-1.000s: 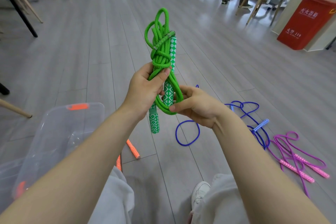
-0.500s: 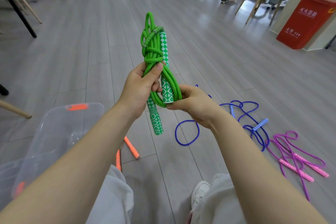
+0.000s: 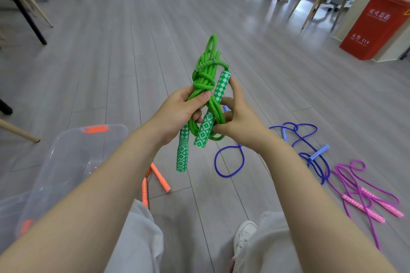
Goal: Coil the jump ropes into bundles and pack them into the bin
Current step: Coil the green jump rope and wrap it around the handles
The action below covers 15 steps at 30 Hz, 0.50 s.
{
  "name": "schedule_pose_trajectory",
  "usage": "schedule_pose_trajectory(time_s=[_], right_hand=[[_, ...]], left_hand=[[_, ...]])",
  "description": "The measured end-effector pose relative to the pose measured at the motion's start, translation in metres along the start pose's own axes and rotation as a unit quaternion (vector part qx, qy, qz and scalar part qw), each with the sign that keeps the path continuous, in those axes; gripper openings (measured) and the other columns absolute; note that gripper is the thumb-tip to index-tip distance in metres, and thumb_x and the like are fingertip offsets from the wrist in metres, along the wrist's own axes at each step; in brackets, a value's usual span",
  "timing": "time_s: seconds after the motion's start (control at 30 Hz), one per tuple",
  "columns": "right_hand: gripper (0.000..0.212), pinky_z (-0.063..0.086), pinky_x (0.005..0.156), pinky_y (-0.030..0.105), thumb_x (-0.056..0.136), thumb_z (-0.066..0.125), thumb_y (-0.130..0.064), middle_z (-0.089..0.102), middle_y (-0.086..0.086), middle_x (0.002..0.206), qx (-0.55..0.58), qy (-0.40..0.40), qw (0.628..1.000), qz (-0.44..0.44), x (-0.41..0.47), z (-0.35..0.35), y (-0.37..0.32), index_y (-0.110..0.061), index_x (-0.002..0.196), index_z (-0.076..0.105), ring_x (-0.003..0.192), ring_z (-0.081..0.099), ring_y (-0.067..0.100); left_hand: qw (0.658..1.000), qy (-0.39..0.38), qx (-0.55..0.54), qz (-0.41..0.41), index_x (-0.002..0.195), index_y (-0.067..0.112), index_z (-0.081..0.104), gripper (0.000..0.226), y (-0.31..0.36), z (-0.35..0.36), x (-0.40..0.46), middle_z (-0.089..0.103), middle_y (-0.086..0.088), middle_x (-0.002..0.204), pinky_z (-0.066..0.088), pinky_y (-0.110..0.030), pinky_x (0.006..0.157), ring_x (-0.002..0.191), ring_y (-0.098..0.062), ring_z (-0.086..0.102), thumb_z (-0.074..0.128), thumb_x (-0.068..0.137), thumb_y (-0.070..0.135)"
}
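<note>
While the left hand (image 3: 177,113) grips the coiled green jump rope (image 3: 203,86) in mid-air, the right hand (image 3: 235,121) curls around its handle and loops. Below left, the clear bin (image 3: 66,162) sits on the floor.

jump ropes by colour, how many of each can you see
green jump rope, held in both hands: 1
orange jump rope, on the floor by the bin: 1
blue jump rope, on the floor: 1
purple jump rope, on the floor: 1
total: 4
</note>
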State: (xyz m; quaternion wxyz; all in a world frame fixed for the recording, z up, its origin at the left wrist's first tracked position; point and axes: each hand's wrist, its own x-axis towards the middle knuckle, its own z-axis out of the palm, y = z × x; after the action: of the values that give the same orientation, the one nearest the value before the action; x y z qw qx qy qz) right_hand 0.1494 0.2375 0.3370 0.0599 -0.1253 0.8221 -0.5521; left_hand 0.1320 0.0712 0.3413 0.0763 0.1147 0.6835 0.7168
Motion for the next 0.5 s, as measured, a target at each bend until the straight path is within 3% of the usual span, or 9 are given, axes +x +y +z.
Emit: schedule_pose_trajectory(time_s=[0.07,0.17,0.27,0.37,0.5], right_hand=[[0.117,0.057,0.072,0.056,0.074,0.068,0.005,0.050,-0.002,0.139,-0.003,0.003,1.000,-0.013,-0.001,-0.003,0.000,-0.048,0.149,-0.005,0.080,0.066,0.040],[0.116,0.057,0.067,0.035,0.076,0.071,0.003,0.046,-0.009,0.138,-0.029,0.022,0.999,-0.015,-0.004,-0.012,-0.004,-0.043,0.151,-0.004,0.069,0.065,0.025],[0.098,0.054,0.062,0.026,0.077,0.070,0.002,0.055,-0.015,0.120,-0.051,0.023,0.998,-0.019,-0.005,-0.012,-0.006,-0.038,0.148,0.016,0.060,0.062,0.010],[0.065,0.053,0.063,0.029,0.081,0.068,-0.002,0.056,-0.016,0.104,-0.074,0.049,0.996,-0.018,-0.003,-0.011,-0.004,-0.029,0.135,0.043,0.058,0.057,0.000],[0.042,0.052,0.060,0.026,0.081,0.063,-0.002,0.060,-0.011,0.101,-0.089,0.056,0.994,-0.019,0.001,-0.009,0.001,-0.024,0.117,0.061,0.066,0.056,0.006]], left_hand=[[1.000,-0.011,0.001,-0.004,0.089,0.014,0.060,0.012,0.001,0.000,0.000,0.042,0.004,0.067,0.047,-0.024,0.058,0.053,-0.011,0.039,0.054,0.099,0.020],[1.000,-0.029,0.000,-0.011,0.089,0.017,0.063,0.013,0.001,0.000,-0.001,0.044,0.006,0.065,0.047,-0.025,0.059,0.054,-0.011,0.039,0.054,0.099,0.019],[0.999,-0.027,0.017,-0.011,0.091,0.018,0.063,0.011,-0.001,0.001,-0.001,0.046,0.008,0.065,0.047,-0.025,0.060,0.054,-0.011,0.040,0.054,0.099,0.019],[1.000,0.009,0.020,-0.008,0.089,0.018,0.060,0.013,-0.003,0.000,0.001,0.044,0.005,0.068,0.048,-0.025,0.060,0.053,-0.010,0.042,0.053,0.099,0.019],[0.998,0.030,0.048,-0.013,0.089,0.017,0.057,0.013,-0.009,0.000,0.002,0.045,0.001,0.073,0.052,-0.030,0.064,0.054,-0.010,0.045,0.053,0.100,0.023]])
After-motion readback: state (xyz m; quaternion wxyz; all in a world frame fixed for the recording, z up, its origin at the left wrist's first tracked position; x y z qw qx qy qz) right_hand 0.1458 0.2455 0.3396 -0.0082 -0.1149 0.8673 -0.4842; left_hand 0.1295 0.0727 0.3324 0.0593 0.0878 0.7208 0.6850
